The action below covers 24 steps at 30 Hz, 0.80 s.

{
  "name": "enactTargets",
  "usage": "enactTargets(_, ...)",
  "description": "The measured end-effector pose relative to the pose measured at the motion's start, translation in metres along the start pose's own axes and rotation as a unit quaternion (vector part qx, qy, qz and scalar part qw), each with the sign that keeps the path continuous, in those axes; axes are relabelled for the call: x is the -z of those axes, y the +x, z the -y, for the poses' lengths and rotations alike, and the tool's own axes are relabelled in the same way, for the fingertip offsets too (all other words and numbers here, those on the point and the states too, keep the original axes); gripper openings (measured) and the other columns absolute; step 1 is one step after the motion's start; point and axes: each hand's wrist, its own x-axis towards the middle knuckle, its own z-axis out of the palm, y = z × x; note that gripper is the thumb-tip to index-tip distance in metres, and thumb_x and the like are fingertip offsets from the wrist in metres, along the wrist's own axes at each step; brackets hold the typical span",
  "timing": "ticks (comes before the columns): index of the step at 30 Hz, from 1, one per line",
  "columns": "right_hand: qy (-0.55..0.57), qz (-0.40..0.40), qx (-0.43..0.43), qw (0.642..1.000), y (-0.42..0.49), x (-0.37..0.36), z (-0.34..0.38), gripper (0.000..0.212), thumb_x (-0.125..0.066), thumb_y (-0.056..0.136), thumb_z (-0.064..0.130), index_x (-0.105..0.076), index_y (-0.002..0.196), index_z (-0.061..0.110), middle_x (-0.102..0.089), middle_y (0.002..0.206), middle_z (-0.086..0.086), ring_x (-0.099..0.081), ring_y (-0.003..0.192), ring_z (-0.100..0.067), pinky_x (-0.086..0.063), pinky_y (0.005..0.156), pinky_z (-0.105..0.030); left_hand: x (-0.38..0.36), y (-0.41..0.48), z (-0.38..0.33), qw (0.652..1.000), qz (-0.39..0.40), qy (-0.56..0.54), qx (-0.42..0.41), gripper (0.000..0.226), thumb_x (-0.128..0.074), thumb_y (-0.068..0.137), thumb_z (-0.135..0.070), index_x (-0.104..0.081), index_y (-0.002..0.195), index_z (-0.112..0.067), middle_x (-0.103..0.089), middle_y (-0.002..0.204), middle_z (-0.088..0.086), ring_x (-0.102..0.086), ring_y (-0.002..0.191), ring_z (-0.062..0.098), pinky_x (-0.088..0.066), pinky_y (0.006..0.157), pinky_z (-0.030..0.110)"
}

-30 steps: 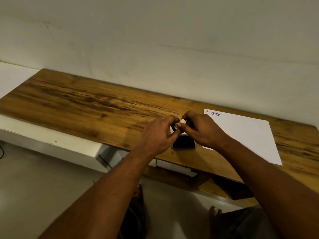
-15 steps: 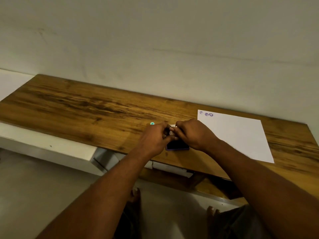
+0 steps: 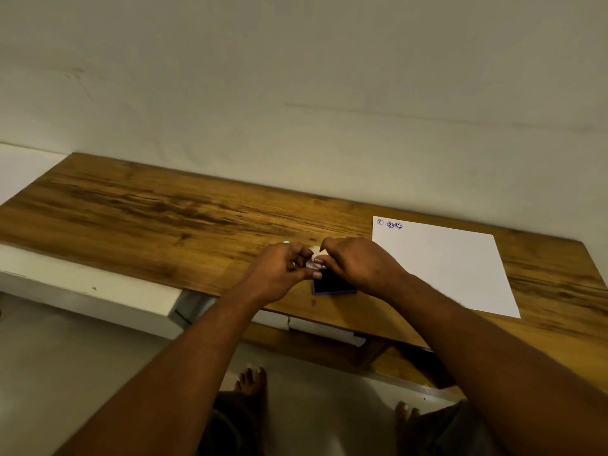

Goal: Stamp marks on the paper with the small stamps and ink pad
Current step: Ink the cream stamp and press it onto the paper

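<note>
A dark purple ink pad (image 3: 332, 284) lies open on the wooden desk (image 3: 158, 218) near its front edge. Just above it my left hand (image 3: 279, 274) and my right hand (image 3: 355, 268) meet, both pinching a small pale stamp (image 3: 314, 262) between fingertips. A small teal thing (image 3: 287, 242) peeks out behind my left hand. The white paper (image 3: 441, 268) lies to the right, with three purple round marks (image 3: 390, 224) in its far left corner.
The desk stands against a plain wall (image 3: 296, 93). A white ledge (image 3: 82, 291) adjoins the desk's front left. Below the desk edge are white parts (image 3: 325, 330), a bare floor and my feet (image 3: 251, 381).
The hands lowered from above the pad to just over its far edge, still joined on the small stamp. The view shifted, and a teal thing came into sight behind my left hand.
</note>
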Motion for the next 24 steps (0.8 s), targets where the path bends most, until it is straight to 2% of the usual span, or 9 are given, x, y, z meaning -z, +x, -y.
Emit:
enactTargets(2, -0.017, -0.014, -0.016, 1.0, -0.001, 0.001, -0.002, 0.037, -0.035, 0.107, 0.055, -0.054, 0.095, 0.025, -0.066, 0.083, 0.001, -0.054, 0.07, -0.016, -0.039, 0.057, -0.031, 0.0, -0.005, 0.007, 1.0, 0.003, 0.025, 0.003, 0.025, -0.088, 0.083, -0.037, -0.075, 0.104, -0.035, -0.075, 0.087, -0.012, -0.07, 0.083, 0.008, -0.061, 0.078, 0.047)
enactTargets(4, -0.05, -0.042, -0.053, 0.996, -0.001, 0.001, -0.006, 0.042, -0.032, 0.105, 0.061, -0.051, 0.087, 0.029, -0.063, 0.075, 0.003, -0.056, 0.067, -0.016, -0.032, 0.053, -0.029, -0.001, -0.01, 0.014, 0.998, 0.004, 0.061, 0.022, 0.024, -0.088, 0.081, -0.042, -0.072, 0.099, -0.039, -0.072, 0.088, -0.013, -0.067, 0.08, 0.005, -0.058, 0.07, 0.036)
enactTargets(7, -0.072, -0.039, -0.103, 0.991, 0.001, -0.001, -0.012, 0.045, -0.033, 0.103, 0.065, -0.055, 0.086, 0.029, -0.066, 0.076, 0.003, -0.057, 0.068, -0.015, -0.035, 0.056, -0.027, -0.007, -0.016, 0.025, 0.992, 0.003, 0.113, 0.05, 0.028, -0.089, 0.079, -0.044, -0.07, 0.098, -0.039, -0.069, 0.087, -0.013, -0.064, 0.079, 0.004, -0.049, 0.065, 0.024)
enactTargets(12, -0.055, -0.013, -0.109, 0.992, 0.003, -0.009, -0.016, 0.055, -0.033, 0.102, 0.067, -0.068, 0.103, 0.024, -0.073, 0.09, 0.0, -0.059, 0.076, -0.013, -0.034, 0.056, -0.024, -0.015, -0.013, 0.031, 0.984, -0.023, 0.147, 0.103, 0.033, -0.086, 0.083, -0.044, -0.068, 0.11, -0.042, -0.07, 0.088, -0.015, -0.064, 0.083, 0.002, -0.052, 0.073, 0.025)
enactTargets(14, -0.046, -0.006, -0.11, 0.993, 0.003, -0.01, -0.017, 0.055, -0.034, 0.102, 0.068, -0.068, 0.106, 0.024, -0.074, 0.095, 0.0, -0.062, 0.08, -0.014, -0.035, 0.057, -0.023, -0.018, -0.011, 0.033, 0.979, -0.028, 0.166, 0.116, 0.034, -0.085, 0.085, -0.045, -0.069, 0.114, -0.042, -0.067, 0.089, -0.017, -0.061, 0.084, 0.0, -0.052, 0.075, 0.025)
enactTargets(19, -0.048, 0.014, -0.114, 0.992, 0.001, -0.011, -0.02, 0.055, -0.036, 0.101, 0.068, -0.067, 0.111, 0.023, -0.075, 0.104, -0.001, -0.067, 0.089, -0.018, -0.045, 0.061, -0.024, -0.018, -0.01, 0.036, 0.972, -0.054, 0.199, 0.111, 0.034, -0.082, 0.088, -0.047, -0.072, 0.12, -0.041, -0.061, 0.086, -0.02, -0.056, 0.08, -0.003, -0.041, 0.065, 0.021)
enactTargets(24, -0.058, 0.016, -0.12, 0.991, 0.0, -0.01, -0.023, 0.055, -0.036, 0.101, 0.068, -0.066, 0.113, 0.023, -0.075, 0.106, -0.001, -0.067, 0.091, -0.018, -0.04, 0.059, -0.023, -0.019, -0.011, 0.034, 0.965, -0.069, 0.229, 0.105, 0.039, -0.079, 0.09, -0.049, -0.069, 0.126, -0.041, -0.062, 0.097, -0.019, -0.055, 0.089, 0.001, -0.041, 0.073, 0.024)
